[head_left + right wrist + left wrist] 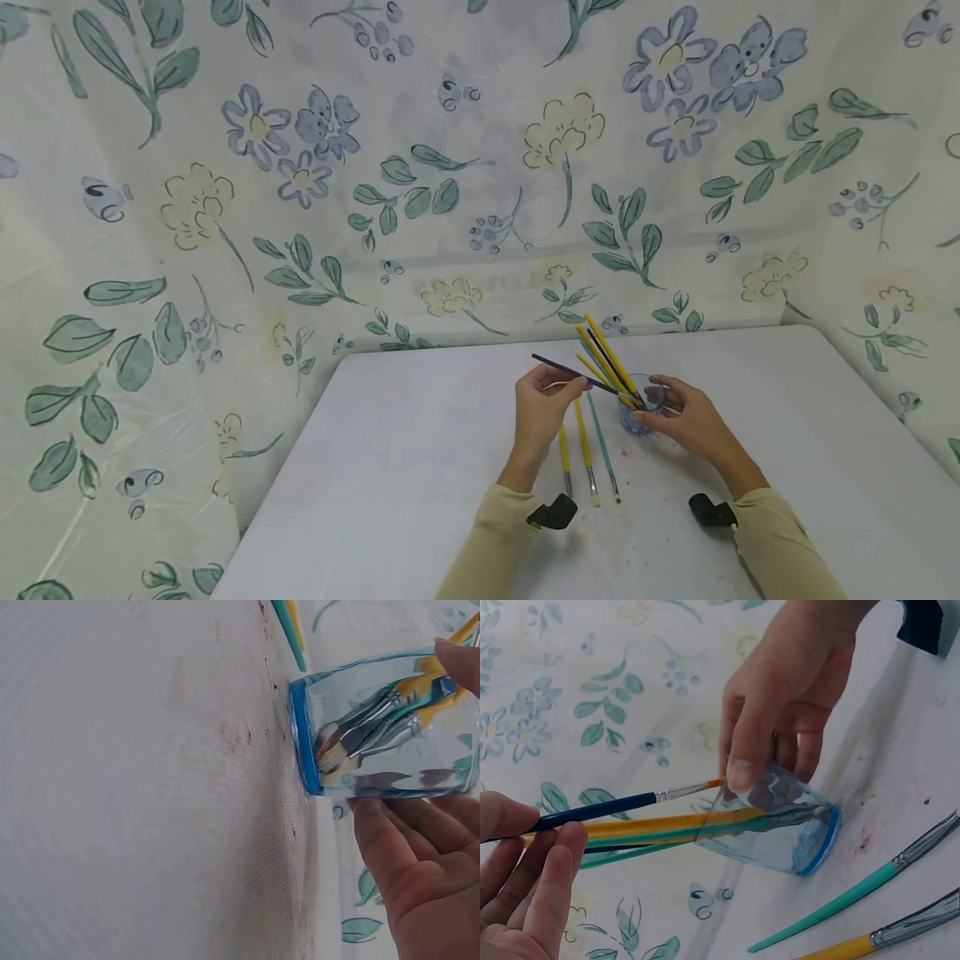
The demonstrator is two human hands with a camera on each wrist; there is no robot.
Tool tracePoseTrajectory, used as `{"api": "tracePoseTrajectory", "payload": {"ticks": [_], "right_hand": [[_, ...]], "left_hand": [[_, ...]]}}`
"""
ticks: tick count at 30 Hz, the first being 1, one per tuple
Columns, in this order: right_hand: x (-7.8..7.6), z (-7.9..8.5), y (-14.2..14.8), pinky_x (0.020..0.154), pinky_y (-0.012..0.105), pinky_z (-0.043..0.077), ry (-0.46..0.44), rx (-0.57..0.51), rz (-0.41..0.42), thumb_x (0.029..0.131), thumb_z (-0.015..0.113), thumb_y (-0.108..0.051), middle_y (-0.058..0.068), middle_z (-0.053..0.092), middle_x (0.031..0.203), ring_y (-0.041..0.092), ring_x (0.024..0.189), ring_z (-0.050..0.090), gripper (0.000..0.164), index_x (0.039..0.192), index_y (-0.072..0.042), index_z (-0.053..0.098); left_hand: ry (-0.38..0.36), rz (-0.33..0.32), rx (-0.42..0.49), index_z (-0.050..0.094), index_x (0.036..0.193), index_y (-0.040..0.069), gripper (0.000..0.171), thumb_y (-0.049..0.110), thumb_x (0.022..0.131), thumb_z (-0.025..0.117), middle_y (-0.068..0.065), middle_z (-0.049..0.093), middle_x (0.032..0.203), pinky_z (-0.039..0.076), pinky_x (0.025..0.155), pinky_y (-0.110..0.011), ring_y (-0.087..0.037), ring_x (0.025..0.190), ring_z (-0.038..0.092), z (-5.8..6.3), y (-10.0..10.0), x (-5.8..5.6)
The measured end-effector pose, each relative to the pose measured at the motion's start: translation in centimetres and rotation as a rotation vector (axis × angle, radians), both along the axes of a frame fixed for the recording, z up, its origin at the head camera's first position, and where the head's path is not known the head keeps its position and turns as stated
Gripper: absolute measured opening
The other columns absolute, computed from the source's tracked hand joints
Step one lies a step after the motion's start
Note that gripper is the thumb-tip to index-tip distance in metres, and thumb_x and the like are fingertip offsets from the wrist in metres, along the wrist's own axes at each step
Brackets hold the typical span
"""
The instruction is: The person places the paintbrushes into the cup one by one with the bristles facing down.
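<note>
My left hand [542,408] pinches a dark blue paintbrush [604,811] between thumb and fingers. That brush slants down to the right, its orange bristle tip by the rim of a clear glass [810,851] with a blue base. In the head view my right hand [697,421] grips this glass from the right side, thumb on the near side. Several yellow, teal and dark blue paintbrushes [375,712] stand tilted inside, bristles down, handles leaning left out of the mouth.
On the white table [390,467], below and left of the glass, lie two yellow brushes [582,442] and a teal brush [602,442], bristles toward me. Small reddish specks mark the tabletop near them. A floral curtain [480,167] hangs behind.
</note>
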State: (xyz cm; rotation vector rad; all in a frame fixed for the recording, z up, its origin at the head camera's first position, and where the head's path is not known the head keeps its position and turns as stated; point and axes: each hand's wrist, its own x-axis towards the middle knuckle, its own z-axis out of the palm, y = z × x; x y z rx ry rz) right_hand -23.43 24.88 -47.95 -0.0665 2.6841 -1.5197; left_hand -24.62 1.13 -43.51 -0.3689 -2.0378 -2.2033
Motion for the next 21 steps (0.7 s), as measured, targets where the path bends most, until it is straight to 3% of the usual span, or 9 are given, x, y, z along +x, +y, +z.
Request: {"api": "tracePoseTrajectory", "payload": {"ticks": [21], "right_hand": [[-0.2,-0.2,0.1,0.110,0.058,0.048,0.021,-0.002,0.003,0.091,0.079,-0.041,0.027,0.055,0.150,0.047,0.140,0.052,0.087,0.156,-0.002,0.037]], "left_hand": [[0.047,0.007,-0.022,0.070,0.100,-0.005,0.017,0.006,0.090,0.078,-0.023,0.076,0.103,0.063,0.082,-0.027,-0.022,0.089,0.079,-0.5,1.8,0.2]]}}
